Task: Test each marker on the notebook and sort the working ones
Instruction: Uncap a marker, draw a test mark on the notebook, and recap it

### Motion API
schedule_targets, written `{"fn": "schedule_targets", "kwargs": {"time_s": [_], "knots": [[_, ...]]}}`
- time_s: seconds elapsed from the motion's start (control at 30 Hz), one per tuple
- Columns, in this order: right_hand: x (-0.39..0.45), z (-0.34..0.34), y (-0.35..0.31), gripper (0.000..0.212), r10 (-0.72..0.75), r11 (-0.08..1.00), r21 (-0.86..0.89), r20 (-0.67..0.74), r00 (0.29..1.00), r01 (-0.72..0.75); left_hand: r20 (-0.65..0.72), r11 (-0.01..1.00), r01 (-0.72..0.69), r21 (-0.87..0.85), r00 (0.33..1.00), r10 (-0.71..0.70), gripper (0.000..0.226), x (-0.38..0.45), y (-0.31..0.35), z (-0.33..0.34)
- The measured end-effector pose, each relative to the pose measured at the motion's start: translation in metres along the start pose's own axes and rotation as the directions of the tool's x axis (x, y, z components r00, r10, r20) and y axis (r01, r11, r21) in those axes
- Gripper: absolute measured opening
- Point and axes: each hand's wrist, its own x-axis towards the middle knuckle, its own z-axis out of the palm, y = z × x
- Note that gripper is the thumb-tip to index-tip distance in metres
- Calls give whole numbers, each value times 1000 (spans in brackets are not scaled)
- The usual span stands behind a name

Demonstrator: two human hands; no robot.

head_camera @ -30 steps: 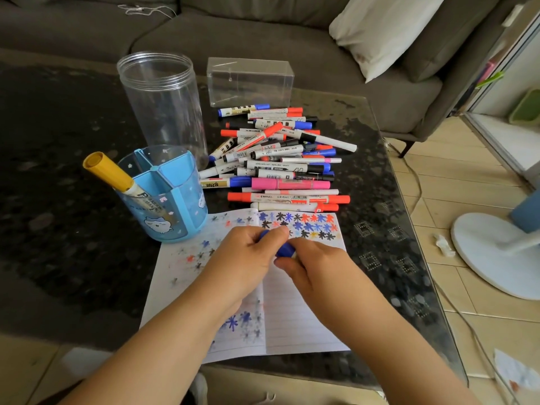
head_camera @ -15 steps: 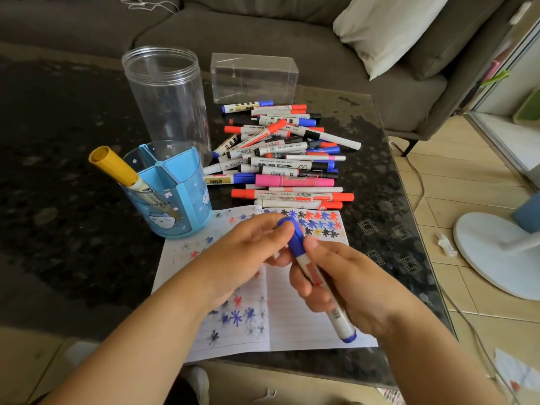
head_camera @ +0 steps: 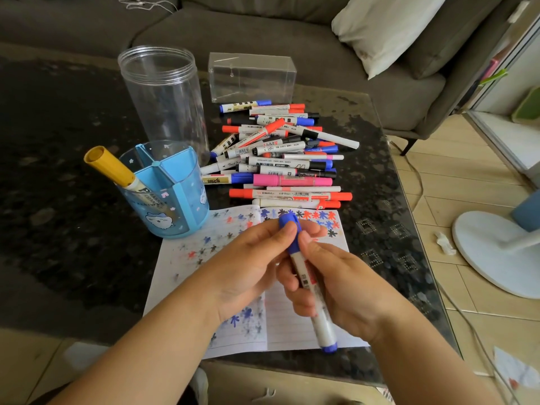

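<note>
Both hands work one blue marker [head_camera: 309, 285] above the open notebook [head_camera: 292, 323], which serves as the landmark here. The right hand [head_camera: 344, 290] curls its fingers round the white barrel, thumb near the cap's base, the marker slanting with its blue tail end low over the notebook's near edge. The left hand [head_camera: 251, 264] pinches the blue cap [head_camera: 290, 229] between thumb and fingers; whether the cap is seated or partly off is hard to tell.

The notebook lies flat on the dark counter [head_camera: 73, 244], its pages dotted with small star-like scribbles (blue, red, black). Just behind its far edge sprawls the pile of markers [head_camera: 280, 159], mostly white barrels with red, blue and black caps, one pink. At the notebook's far left corner stands a blue divided pen cup [head_camera: 175, 200] holding a yellow-capped marker [head_camera: 109, 168] that leans outward. Behind the cup rises a clear jar [head_camera: 163, 100], and beyond the pile sits a clear box [head_camera: 251, 77].
</note>
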Motion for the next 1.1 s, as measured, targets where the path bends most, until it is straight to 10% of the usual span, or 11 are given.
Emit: {"fn": "schedule_targets", "kwargs": {"time_s": [0.37,0.57,0.83,0.93,1.0,1.1], "knots": [[13,13,14,25,-94,904,-427,-235,967,-16,-287,984,10,-177,956,-61,26,5,-5,13],[18,15,17,49,-333,433,-898,-244,911,-82,-477,996,19,-87,877,-59,27,11,-11,17],[17,19,25,58,-403,-45,-970,-200,893,-238,-629,992,-16,-122,774,-65,35,11,-12,27],[21,15,19,46,-469,120,-977,-214,857,-178,-605,999,-7,-49,796,-24,35,14,-13,20],[16,11,7,22,-364,532,-846,-262,894,-32,-462,999,-25,-31,887,8,33,12,-8,10],[4,-4,0,30,-6,996,-88,-70,997,0,-114,991,-53,-122,993,39,37,5,-3,-1]]}}
